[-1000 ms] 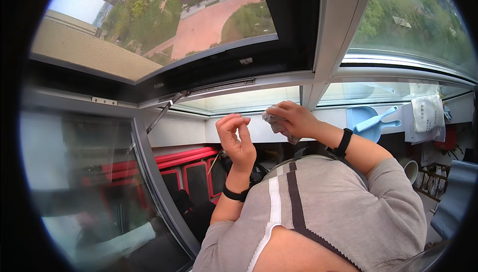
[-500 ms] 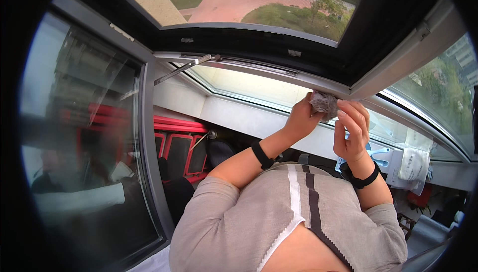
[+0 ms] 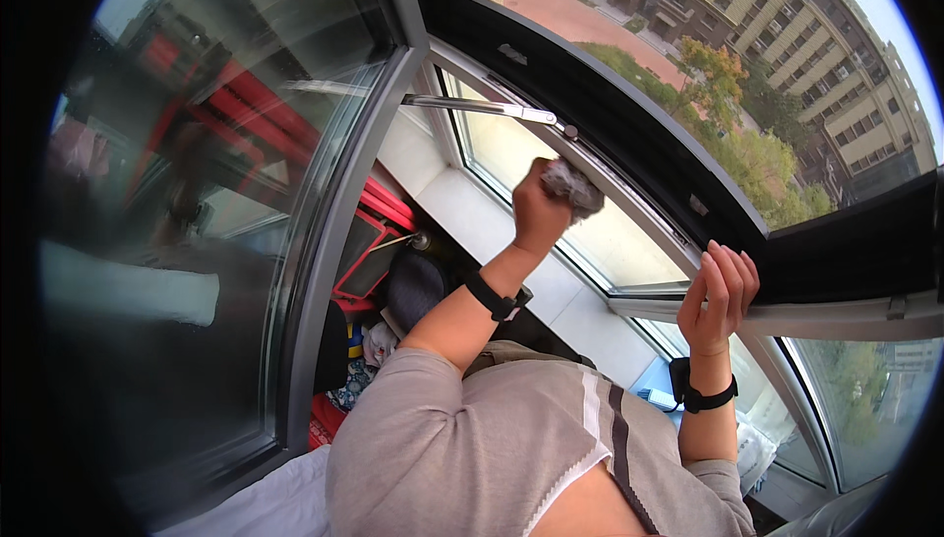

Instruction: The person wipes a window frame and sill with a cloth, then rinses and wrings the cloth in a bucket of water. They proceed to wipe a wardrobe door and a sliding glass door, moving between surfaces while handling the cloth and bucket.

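My left hand (image 3: 540, 210) is closed round a crumpled grey rag (image 3: 573, 191), fuzzy and light-coloured. It holds the rag against or just above the lower rail of the window frame (image 3: 629, 205), a little to the right of a metal stay arm (image 3: 482, 106); whether it touches cannot be told. Further right, my right hand (image 3: 718, 299) is raised near the corner of the black and white frame. Its fingers are stretched upward, slightly bent, with nothing seen in them. Both wrists wear black bands.
On the left an open window sash (image 3: 285, 340) with a grey frame stands close to my left arm. Beneath the frame lies a white sill (image 3: 472, 208). Red-framed panels (image 3: 369, 252) and a dark rounded thing (image 3: 418, 286) are below. Buildings and trees show outside.
My left hand has moved left along the rail with the rag, away from my right hand, which has come down slightly. The view has turned, tilting the frame.
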Demonstrator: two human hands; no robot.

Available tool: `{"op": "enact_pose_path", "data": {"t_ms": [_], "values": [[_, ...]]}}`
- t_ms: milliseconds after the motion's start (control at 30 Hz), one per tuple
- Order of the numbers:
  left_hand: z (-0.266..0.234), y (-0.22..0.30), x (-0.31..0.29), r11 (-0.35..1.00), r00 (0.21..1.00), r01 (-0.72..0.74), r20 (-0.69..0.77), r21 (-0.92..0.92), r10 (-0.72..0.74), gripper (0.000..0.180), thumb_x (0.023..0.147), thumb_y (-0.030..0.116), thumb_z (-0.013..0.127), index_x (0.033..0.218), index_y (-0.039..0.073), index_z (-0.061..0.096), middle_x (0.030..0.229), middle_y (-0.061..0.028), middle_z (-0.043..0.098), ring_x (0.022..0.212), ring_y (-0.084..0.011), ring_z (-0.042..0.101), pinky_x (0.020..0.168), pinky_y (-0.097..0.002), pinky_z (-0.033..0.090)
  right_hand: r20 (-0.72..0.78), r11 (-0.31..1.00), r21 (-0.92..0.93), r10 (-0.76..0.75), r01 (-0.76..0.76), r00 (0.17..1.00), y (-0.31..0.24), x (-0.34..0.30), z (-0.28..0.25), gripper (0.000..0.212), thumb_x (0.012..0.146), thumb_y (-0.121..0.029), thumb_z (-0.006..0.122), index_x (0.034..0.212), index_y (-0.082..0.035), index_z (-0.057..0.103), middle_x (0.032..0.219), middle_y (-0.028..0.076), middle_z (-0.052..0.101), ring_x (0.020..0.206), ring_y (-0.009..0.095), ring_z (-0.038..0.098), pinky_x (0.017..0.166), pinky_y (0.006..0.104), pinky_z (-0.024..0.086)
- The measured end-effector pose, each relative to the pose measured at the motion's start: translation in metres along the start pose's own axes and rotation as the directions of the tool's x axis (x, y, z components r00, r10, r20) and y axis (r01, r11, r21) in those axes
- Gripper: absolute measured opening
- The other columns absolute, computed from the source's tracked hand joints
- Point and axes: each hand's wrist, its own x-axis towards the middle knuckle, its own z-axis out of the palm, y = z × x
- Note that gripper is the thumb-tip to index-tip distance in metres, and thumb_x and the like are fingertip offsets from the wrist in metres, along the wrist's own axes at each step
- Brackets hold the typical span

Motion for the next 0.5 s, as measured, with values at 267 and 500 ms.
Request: {"op": "enact_pose_path", "data": {"t_ms": [267, 500], "values": [[-0.031, -0.097, 0.139, 0.856, 0.67, -0.109, -0.599, 0.505, 0.439, 0.049, 0.083, 0.013, 0.064, 0.121, -0.002, 0.036, 0.118, -0.0245, 0.033, 0.109, -0.0336, 0.037, 0.103, -0.0494, 0.028, 0.1, 0.988, -0.136, -0.065, 0.079, 0.993, -0.001, 0.0, 0.008, 0.023, 0.083, 0.006, 0.052, 0.103, 0.0, 0.062, 0.106, 0.015, 0.066, 0.098, 0.031, 0.061, 0.087, 0.041, 0.05], [-0.001, -0.17, 0.105, 0.953, 0.757, -0.091, -0.601, 0.289, 0.255, 0.036, 0.094, 0.01, 0.057, 0.126, 0.005, 0.043, 0.125, -0.0159, 0.038, 0.119, -0.0318, 0.041, 0.103, -0.0433, 0.036, 0.149, 0.98, -0.171, -0.078, 0.103, 0.986, -0.001, -0.001, 0.01, 0.023, 0.082, 0.008, 0.052, 0.102, 0.002, 0.062, 0.106, 0.017, 0.065, 0.095, 0.033, 0.06, 0.083, 0.0413, 0.052]]}}
